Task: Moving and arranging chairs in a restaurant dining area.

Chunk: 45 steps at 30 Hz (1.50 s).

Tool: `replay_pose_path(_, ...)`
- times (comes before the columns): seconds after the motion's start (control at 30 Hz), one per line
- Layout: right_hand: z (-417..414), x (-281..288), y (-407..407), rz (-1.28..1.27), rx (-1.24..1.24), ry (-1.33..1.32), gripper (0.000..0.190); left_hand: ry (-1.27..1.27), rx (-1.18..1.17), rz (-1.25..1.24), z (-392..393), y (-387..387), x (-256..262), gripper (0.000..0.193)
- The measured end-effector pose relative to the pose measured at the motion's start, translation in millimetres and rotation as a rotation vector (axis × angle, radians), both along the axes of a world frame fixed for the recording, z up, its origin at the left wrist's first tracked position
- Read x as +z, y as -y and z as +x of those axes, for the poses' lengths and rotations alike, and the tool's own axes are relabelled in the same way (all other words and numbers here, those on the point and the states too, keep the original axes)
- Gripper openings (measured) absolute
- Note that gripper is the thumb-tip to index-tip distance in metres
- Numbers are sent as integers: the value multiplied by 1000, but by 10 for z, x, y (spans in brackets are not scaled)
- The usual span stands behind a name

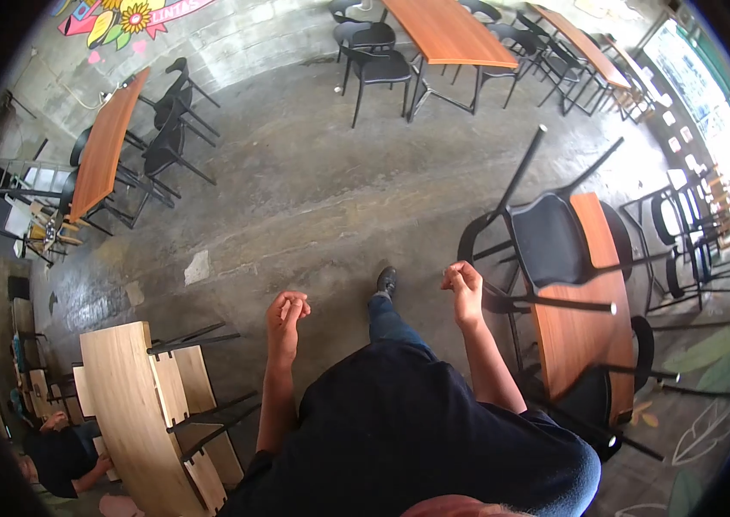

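My left hand (287, 323) is raised in front of my body with its fingers curled inward. I see nothing in it. Over to the right, my right hand (464, 292) is also raised, its fingers bent together and no object visible between them. Nearest to it is a black chair (549, 239) turned upside down on an orange-brown wooden table (572, 329), its legs pointing outward. A second upturned black chair (578, 400) rests at the table's near end. A gap of floor separates my right hand from the table.
At lower left stands a light wood table (122, 400) with wooden-seat chairs (174, 388); a person (61, 452) is beyond it. Another brown table (109, 142) with black chairs (168, 142) is at left. More tables (452, 32) line the far wall. Concrete floor (300, 168) lies between.
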State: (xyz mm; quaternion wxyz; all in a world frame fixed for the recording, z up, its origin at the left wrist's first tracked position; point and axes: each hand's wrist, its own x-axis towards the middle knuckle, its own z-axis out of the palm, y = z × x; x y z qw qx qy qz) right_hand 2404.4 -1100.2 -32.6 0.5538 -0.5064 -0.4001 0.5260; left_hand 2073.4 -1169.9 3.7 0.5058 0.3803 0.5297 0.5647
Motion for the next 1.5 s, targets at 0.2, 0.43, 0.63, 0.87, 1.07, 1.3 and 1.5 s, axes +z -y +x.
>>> replay_pose_path(0.2,-200,-124,-1251,-49,117,-115,12,96,208,63,53,-1023,-77,8)
replay_pose_path(0.43,-38,407,-2709,143,143,60,13,-21,269,268,227,-2227,136,8)
replay_pose_path(0.63,350,366,-3430,72,119,2,18,183,316,156,513,-3332,-326,8)
replay_pose_path(0.87,565,-63,-3749,-244,-165,-138,19,196,72,116,815,-5012,-506,9)
replay_pose_path(1.07,882,55,-4440,-183,-499,-312,13,199,-150,91,1079,-6814,-432,13)
replay_pose_path(1.3,1371,369,-5157,52,-804,-290,17,-24,-684,338,2257,-8565,250,8)
replay_pose_path(1.5,1907,9,-5420,50,-1003,-436,14,35,-980,214,3342,-9042,145,5)
